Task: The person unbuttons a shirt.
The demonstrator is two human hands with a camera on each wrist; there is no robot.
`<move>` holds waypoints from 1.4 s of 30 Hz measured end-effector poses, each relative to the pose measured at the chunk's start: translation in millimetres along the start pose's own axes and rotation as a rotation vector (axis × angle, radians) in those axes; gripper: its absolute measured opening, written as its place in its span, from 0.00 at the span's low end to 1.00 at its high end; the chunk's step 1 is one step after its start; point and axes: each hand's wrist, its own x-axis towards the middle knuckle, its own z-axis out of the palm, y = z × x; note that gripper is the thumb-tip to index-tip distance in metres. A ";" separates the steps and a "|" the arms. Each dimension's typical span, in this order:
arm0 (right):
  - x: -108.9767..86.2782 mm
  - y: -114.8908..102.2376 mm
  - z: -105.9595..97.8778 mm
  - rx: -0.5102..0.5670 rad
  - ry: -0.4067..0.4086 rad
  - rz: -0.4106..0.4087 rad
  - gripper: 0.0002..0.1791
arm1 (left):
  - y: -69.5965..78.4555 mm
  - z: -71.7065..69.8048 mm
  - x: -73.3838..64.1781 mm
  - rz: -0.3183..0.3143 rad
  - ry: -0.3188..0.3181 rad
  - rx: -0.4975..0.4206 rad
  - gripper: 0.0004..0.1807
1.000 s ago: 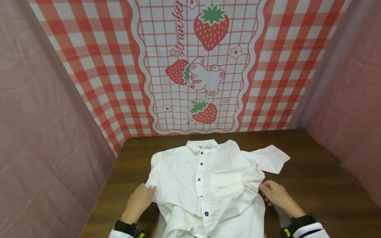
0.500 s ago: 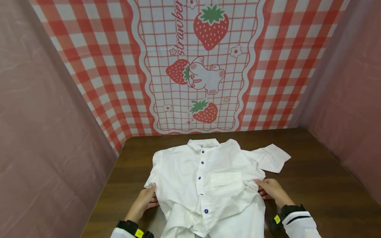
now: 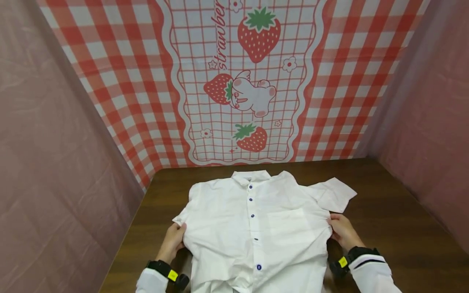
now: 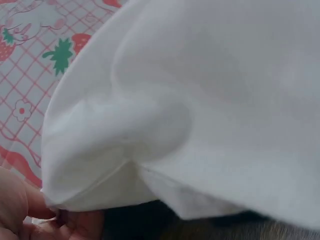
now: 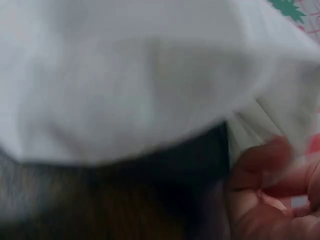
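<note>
A white short-sleeved shirt (image 3: pixel 227 228) with dark blue buttons and a chest pocket lies face up, collar toward the back wall. My left hand (image 3: pixel 171 241) pinches its left side just below the sleeve; the left wrist view shows the thumb and fingers (image 4: pixel 37 207) closed on a fabric edge. On the other side, my right hand (image 3: pixel 343 228) pinches the shirt below the right sleeve (image 3: pixel 333 195), which lies spread outward. The right wrist view is blurred, with the curled fingers (image 5: pixel 265 165) at the cloth. Between the hands the front is drawn fairly taut, with folds lower down.
The shirt is on a dark brown wooden table (image 3: pixel 395 228). Behind it hangs a red-and-white checked cloth (image 3: pixel 333 93) with strawberry prints. Pink curtains (image 3: pixel 66 162) close off both sides. The shirt's lower end runs out of the head view.
Both hands have taken hold of the shirt's sides and moved apart. The cloth between them has widened and flattened, and the chest creases have smoothed out.
</note>
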 end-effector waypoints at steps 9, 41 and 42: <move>-23.4 12.7 -16.8 -0.106 -0.252 0.050 0.32 | -8.7 -14.4 -19.0 -0.120 -0.295 0.129 0.25; -32.8 9.4 28.2 -0.457 0.127 -0.220 0.21 | -7.7 33.7 -23.6 -0.004 -0.083 0.122 0.25; -34.3 9.7 26.0 -0.417 0.119 -0.205 0.21 | -8.5 30.6 -24.3 -0.002 -0.075 0.112 0.25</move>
